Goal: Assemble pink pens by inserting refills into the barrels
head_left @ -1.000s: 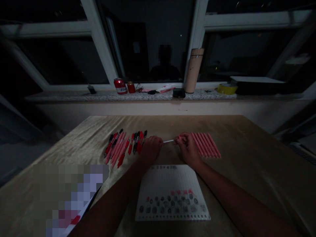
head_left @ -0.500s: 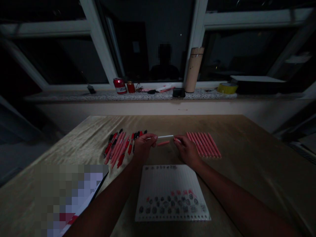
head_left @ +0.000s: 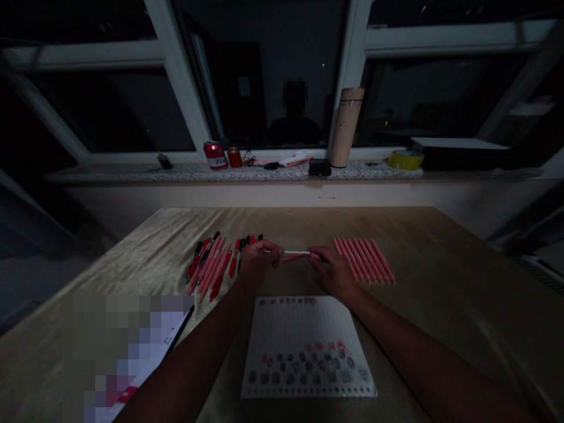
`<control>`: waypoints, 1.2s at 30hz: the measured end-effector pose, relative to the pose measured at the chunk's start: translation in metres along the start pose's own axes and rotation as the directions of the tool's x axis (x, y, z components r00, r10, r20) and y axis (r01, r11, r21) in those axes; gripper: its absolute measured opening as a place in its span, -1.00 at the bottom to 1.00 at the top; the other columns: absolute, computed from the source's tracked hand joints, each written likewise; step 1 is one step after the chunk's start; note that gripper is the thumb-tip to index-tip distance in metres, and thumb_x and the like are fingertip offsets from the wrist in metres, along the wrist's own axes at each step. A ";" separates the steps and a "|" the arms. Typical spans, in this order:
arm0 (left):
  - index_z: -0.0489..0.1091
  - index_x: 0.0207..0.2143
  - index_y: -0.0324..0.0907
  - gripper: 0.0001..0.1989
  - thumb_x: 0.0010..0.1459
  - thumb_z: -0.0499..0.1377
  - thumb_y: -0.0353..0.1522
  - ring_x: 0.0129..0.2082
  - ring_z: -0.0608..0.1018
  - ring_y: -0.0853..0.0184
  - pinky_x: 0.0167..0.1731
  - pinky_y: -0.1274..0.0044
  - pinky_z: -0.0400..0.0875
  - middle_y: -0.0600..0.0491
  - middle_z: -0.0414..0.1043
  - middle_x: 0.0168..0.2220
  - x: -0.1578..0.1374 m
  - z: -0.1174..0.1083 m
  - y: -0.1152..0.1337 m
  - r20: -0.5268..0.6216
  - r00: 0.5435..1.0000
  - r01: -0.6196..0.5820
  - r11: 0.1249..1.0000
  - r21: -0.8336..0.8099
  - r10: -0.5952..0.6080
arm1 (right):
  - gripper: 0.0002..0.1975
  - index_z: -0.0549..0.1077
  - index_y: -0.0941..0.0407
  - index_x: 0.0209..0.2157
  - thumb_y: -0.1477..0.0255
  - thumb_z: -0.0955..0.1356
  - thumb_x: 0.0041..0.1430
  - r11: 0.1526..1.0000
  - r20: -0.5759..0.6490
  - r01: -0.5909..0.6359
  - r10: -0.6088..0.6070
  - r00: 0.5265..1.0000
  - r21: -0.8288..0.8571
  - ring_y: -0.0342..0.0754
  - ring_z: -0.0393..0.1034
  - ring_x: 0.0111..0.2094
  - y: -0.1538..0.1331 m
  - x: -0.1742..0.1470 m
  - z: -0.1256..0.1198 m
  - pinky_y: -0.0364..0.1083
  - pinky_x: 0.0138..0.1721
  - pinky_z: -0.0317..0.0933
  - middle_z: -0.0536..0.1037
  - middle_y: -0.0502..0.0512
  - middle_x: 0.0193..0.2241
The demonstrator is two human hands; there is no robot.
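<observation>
A thin white rod that looks like a pen refill (head_left: 296, 252) spans the gap between my two hands, lying level. My left hand (head_left: 261, 257) is closed, thumb and finger pinching its left end. At the right end, my right hand (head_left: 328, 265) is pinched too, with something small and pinkish at the fingertips. Just behind and below the rod shows a pink pen barrel (head_left: 291, 257), partly covered. Left of my left hand lie several pink, red and black pens (head_left: 211, 264). Beside my right hand, a neat row of pink pens (head_left: 365, 258) lies side by side.
A lined notepad sheet (head_left: 304, 323) with dark and red marks lies in front of me on the cloth-covered table (head_left: 440, 329). A partly blurred-out flat item (head_left: 145, 364) is at lower left. The windowsill holds a red can (head_left: 215, 155), a cardboard tube (head_left: 347, 129) and yellow tape (head_left: 405, 160).
Both hands have lowered slightly toward me, bringing the white rod down in front of the pink barrel. The pen groups and the notepad sheet stay put.
</observation>
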State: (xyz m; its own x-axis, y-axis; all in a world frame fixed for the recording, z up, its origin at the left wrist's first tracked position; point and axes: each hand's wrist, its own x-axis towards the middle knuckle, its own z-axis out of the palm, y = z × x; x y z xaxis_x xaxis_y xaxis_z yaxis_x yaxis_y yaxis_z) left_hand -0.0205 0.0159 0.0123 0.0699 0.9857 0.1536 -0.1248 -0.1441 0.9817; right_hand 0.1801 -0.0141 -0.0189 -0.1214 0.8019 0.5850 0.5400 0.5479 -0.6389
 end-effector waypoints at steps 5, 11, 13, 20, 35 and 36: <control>0.35 -0.60 -0.26 -0.80 -0.20 0.30 -0.32 -0.73 0.26 0.53 -0.67 0.63 0.10 0.17 0.28 -0.74 0.001 -0.003 -0.003 0.020 0.999 0.028 0.999 0.026 -0.029 | -0.80 0.44 0.07 -0.15 0.39 0.25 0.21 0.996 0.054 0.069 -0.066 0.996 -0.054 -0.01 0.42 -0.22 -0.007 0.002 -0.002 -0.02 -0.18 0.28 0.54 0.13 -0.25; 0.41 -0.57 -0.28 -0.79 -0.20 0.31 -0.30 -0.70 0.30 0.52 -0.66 0.65 0.14 0.15 0.31 -0.73 -0.006 0.011 -0.002 0.094 0.994 0.044 0.989 0.141 -0.058 | -0.74 0.40 0.04 -0.06 0.44 0.23 0.22 0.982 0.176 0.171 -0.154 0.972 -0.086 -0.01 0.40 -0.17 -0.010 0.001 -0.002 0.00 -0.13 0.23 0.54 0.11 -0.19; 0.43 -0.54 -0.29 -0.77 -0.20 0.32 -0.29 -0.69 0.31 0.51 -0.65 0.64 0.16 0.14 0.33 -0.72 -0.007 0.017 -0.001 0.122 0.988 0.072 0.981 0.179 -0.095 | -0.74 0.40 0.03 -0.06 0.42 0.23 0.22 0.980 0.186 0.180 -0.161 0.969 -0.090 0.00 0.41 -0.18 -0.010 0.000 -0.003 0.01 -0.14 0.23 0.55 0.11 -0.20; 0.41 -0.27 -0.28 -0.62 -0.19 0.32 -0.29 -0.40 0.52 0.34 -0.37 0.52 0.38 -0.03 0.51 -0.37 -0.004 0.021 -0.016 0.274 0.961 0.010 0.993 0.115 -0.042 | -0.78 0.42 0.07 -0.13 0.38 0.22 0.24 0.997 0.087 0.044 -0.038 0.995 -0.059 -0.01 0.42 -0.23 -0.012 0.000 -0.003 -0.04 -0.21 0.27 0.54 0.13 -0.24; 0.40 -0.21 -0.23 -0.80 0.15 0.03 -0.45 -0.16 0.45 0.23 -0.11 0.36 0.29 -0.11 0.44 -0.16 -0.015 0.026 -0.022 0.559 0.819 -0.568 0.325 0.756 0.130 | -0.78 0.42 0.04 -0.17 0.35 0.20 0.25 1.000 0.040 -0.002 0.001 0.999 0.021 -0.03 0.40 -0.26 -0.012 0.000 -0.005 -0.07 -0.22 0.25 0.52 0.08 -0.28; 0.41 -0.23 -0.22 -0.82 0.15 0.03 -0.44 -0.19 0.46 0.24 -0.13 0.38 0.31 -0.09 0.45 -0.19 -0.015 0.023 -0.021 0.537 0.834 -0.541 0.377 0.752 0.126 | -0.78 0.42 0.04 -0.17 0.35 0.20 0.25 1.000 0.036 -0.005 0.005 0.999 0.004 -0.02 0.40 -0.26 -0.011 0.000 -0.005 -0.06 -0.22 0.25 0.52 0.09 -0.29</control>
State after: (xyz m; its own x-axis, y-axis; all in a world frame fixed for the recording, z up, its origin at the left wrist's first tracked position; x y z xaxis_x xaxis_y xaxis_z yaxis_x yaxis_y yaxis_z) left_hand 0.0041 0.0022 -0.0085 0.5739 0.7570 0.3124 0.6595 -0.6533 0.3717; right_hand 0.1780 -0.0213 -0.0096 -0.1487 0.8126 0.5636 0.5377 0.5448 -0.6436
